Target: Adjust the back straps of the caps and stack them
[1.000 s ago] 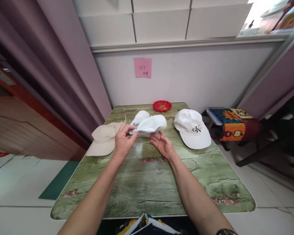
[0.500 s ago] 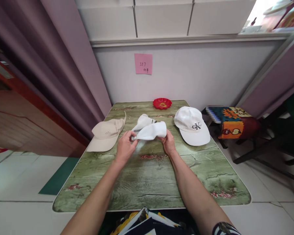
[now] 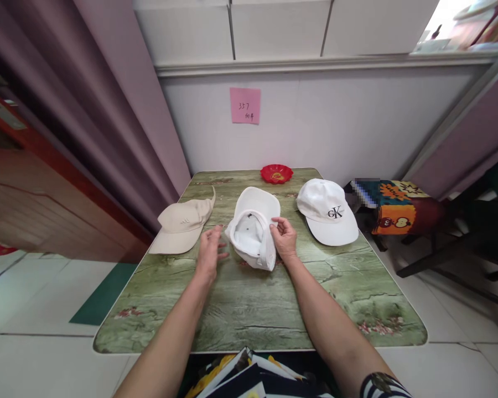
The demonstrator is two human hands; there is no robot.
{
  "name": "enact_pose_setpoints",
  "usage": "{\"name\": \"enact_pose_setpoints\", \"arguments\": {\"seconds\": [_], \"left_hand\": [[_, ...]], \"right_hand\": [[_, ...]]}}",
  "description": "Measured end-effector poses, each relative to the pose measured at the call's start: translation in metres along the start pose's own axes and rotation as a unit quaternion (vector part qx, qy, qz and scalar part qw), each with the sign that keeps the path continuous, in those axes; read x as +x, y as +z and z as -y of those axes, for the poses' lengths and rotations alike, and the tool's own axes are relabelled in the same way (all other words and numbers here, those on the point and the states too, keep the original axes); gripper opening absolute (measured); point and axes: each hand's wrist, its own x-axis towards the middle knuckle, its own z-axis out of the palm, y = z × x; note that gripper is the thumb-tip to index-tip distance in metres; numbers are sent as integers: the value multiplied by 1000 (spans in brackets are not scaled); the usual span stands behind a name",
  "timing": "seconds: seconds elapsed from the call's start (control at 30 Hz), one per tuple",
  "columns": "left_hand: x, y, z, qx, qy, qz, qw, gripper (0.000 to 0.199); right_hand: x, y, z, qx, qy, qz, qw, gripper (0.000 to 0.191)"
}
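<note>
A white cap [image 3: 253, 251] is at the middle of the table with its hollow inside facing up and its brim pointing to the wall. My right hand [image 3: 284, 237] pinches its right edge, near where brim and crown meet. Just left of the cap, my left hand [image 3: 211, 251] has its fingers apart and holds nothing. A beige cap [image 3: 180, 224] lies on the left side, brim toward the front left. On the right side rests another white cap [image 3: 326, 210] with black letters, crown up.
Behind the caps, a red scalloped dish [image 3: 276, 173] sits near the back edge of the green wood-patterned table [image 3: 249, 326]. A pink note [image 3: 245, 105] is on the wall. Right of the table stands a stool with a colourful cover [image 3: 398, 207].
The middle cap has been turned from its side so its inside shows and its brim points away. My left hand has let go of it; my right hand still grips it.
</note>
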Motion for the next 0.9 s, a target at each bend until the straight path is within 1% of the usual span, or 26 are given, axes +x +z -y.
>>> {"name": "enact_pose_setpoints", "arguments": {"seconds": [0.1,0.13,0.17,0.2,0.27,0.33,0.43,0.5,0.53,0.6,0.7,0.73,0.77,0.83,0.9], "left_hand": [[-4,10,4,52,6,27,998,84],[-4,12,6,64,12,31,997,89],[-3,13,7,70,22,30,997,87],[-2,13,8,70,32,30,997,81],[2,10,6,56,51,29,997,64],[5,6,0,29,54,35,997,52],[8,3,-7,-20,21,40,999,53],[10,3,-9,-52,-7,25,998,56],[11,3,-9,-66,-13,15,998,55],[12,3,-9,-85,-8,-4,996,54],[14,0,-12,-58,28,-16,998,55],[15,-1,-14,-33,46,-9,998,54],[16,-3,-17,-2,68,3,998,51],[20,-9,-21,67,123,38,989,40],[23,-16,-24,134,177,88,971,33]], "right_hand": [[0,-1,-1,-2,-3,-4,1000,25],[1,-1,-1,-4,-3,-6,1000,26],[2,-3,-1,-8,-2,-8,1000,27],[3,-4,0,-16,0,-9,1000,29],[7,-8,1,-37,5,-12,999,34],[11,-11,0,-44,13,-19,999,39],[16,-14,-3,-24,30,-17,999,44],[17,-15,-5,-4,38,-7,999,43],[17,-15,-4,-3,32,-3,999,41],[15,-14,2,-26,-12,-8,1000,35],[6,-11,30,-81,-105,-11,991,27],[1,-11,42,-90,-123,7,988,27],[-4,-10,56,-97,-134,39,985,27],[-16,-12,83,-112,-149,160,969,24],[-30,-16,104,-124,-160,281,938,28]]}}
